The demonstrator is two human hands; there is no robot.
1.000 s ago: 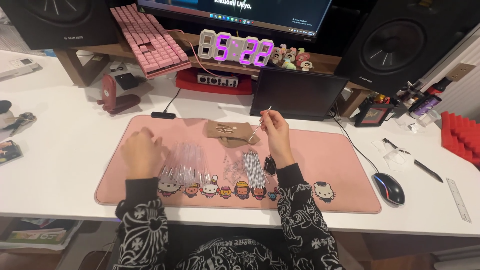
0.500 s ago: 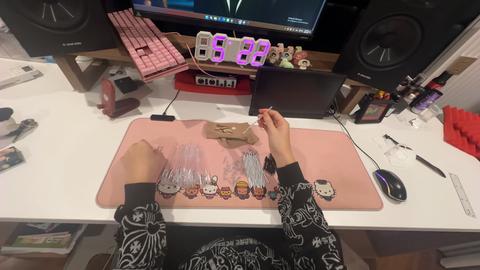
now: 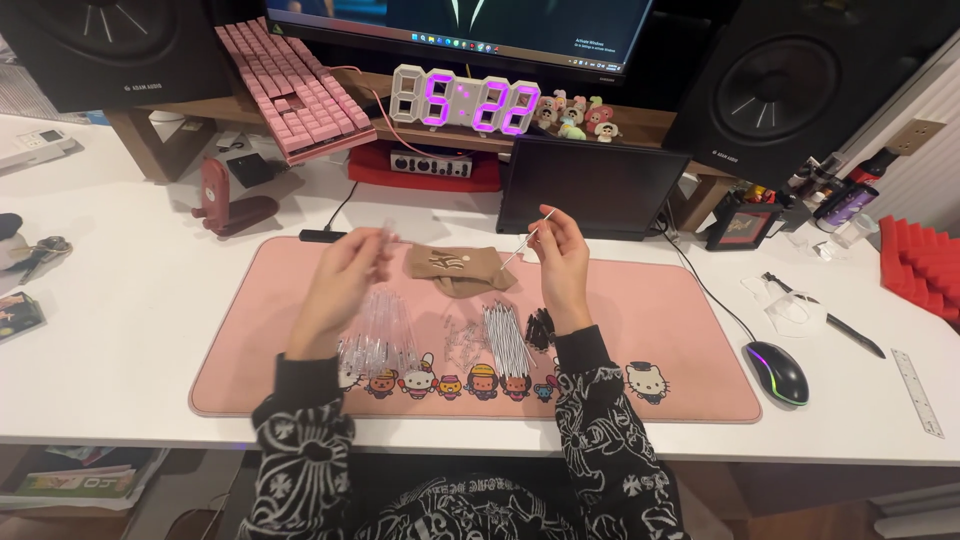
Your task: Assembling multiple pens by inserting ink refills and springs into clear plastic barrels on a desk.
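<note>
Right hand pinching thin rod

Two hands; two black speakers; one pink keyboard; one mouse; one ruler

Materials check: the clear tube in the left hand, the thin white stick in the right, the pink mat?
Clear tube: looks like transparent glossy plastic; the desk shows through it. Thin white stick: slim, matte white, plastic or paper, too small to tell. Pink desk mat: seems cloth-topped, soft matte finish with printed cartoon figures, lying flat.
</note>
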